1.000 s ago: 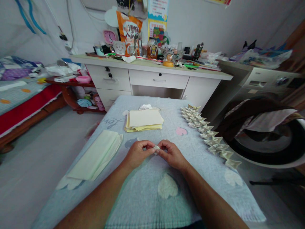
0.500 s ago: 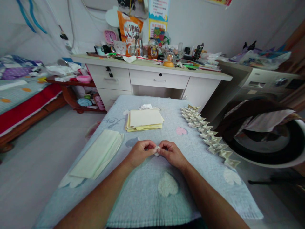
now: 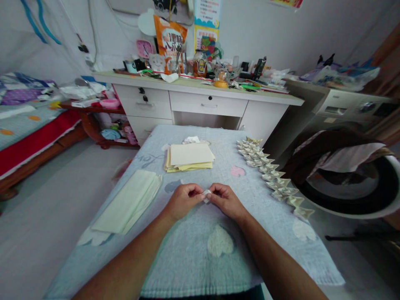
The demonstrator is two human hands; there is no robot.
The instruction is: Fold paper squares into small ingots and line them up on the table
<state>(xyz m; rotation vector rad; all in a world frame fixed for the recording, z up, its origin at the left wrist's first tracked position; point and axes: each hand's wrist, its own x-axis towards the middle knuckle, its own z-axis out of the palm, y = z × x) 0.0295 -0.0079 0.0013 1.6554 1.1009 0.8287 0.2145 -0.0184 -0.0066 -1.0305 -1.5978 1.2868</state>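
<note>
Hands (image 3: 182, 202) (image 3: 227, 202), two, together pinch one paper piece (image 3: 206, 192) near one cream stack (image 3: 191, 154) and one green pile (image 3: 126, 202).

Two hands are counted, one left hand (image 3: 184, 203) and one right hand (image 3: 225, 202), with one small folded paper (image 3: 206, 194) held between them. On one cloth-covered bench (image 3: 178, 258), one cream-and-yellow stack (image 3: 191, 154) and one pale green stack (image 3: 126, 204) are found. At least nine folded pieces (image 3: 275, 182) are lined up, the exact number being obscured by overlap.
</note>
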